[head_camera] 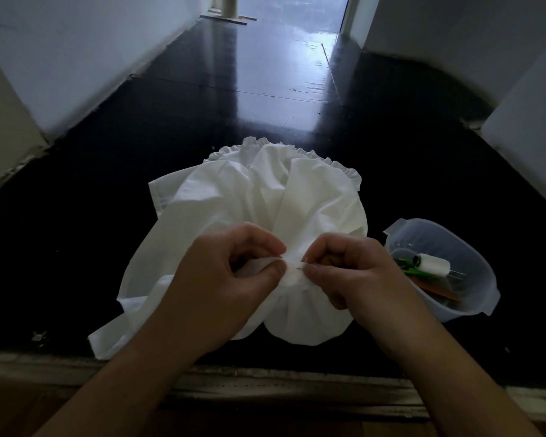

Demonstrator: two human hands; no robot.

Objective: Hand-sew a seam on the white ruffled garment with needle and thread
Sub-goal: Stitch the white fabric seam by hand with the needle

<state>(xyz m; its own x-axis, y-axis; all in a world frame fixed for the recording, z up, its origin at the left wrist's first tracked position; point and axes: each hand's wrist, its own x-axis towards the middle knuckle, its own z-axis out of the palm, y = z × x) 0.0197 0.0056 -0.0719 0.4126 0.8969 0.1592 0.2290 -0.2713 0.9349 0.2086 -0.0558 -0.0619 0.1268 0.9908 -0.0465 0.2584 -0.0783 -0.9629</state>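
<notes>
The white ruffled garment (265,197) lies bunched on the dark floor, its frilled edge at the far side. My left hand (234,272) pinches a fold of the cloth between thumb and fingers. My right hand (344,272) is curled right beside it, thumb and forefinger pinching at the same fold where a thin needle (303,261) glints. No thread can be made out. The two hands sit a thumb's width apart over the near middle of the garment.
A clear plastic tub (486,279) stands on the floor to the right, holding a white thread spool (432,264), a green tool and a brown piece. A worn step edge (265,380) runs across the near side. Pale walls flank the dark floor.
</notes>
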